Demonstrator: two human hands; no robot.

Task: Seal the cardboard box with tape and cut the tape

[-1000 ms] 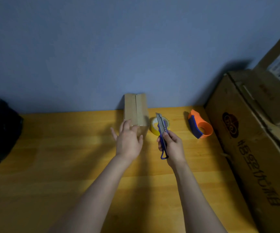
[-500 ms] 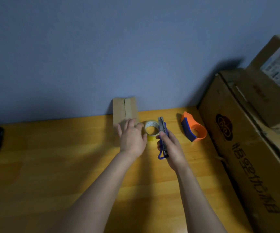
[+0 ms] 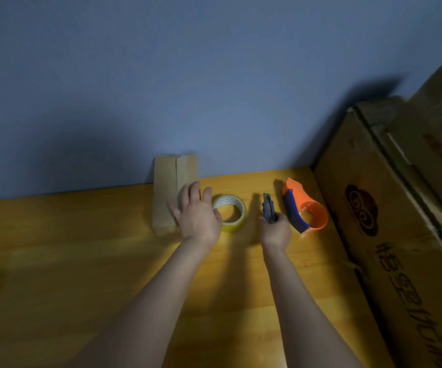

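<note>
A small cardboard box [image 3: 167,189] stands against the blue wall, its two flaps meeting in a vertical seam. My left hand [image 3: 198,215] rests against the box's lower right side, fingers spread, and touches the yellow tape roll [image 3: 231,215] lying flat just to its right. My right hand [image 3: 275,230] is closed around a blue utility knife [image 3: 268,207] that points away from me, low over the table between the roll and the tape dispenser.
An orange and blue tape dispenser [image 3: 303,206] lies right of the knife. A large printed cardboard carton [image 3: 389,235] with more boxes stacked on it walls off the right side. The wooden table [image 3: 55,261] stretches left and toward me.
My right hand has carried the knife rightward, away from the roll and closer to the dispenser. My left hand stays at the box and now touches the tape roll. The view has shifted left.
</note>
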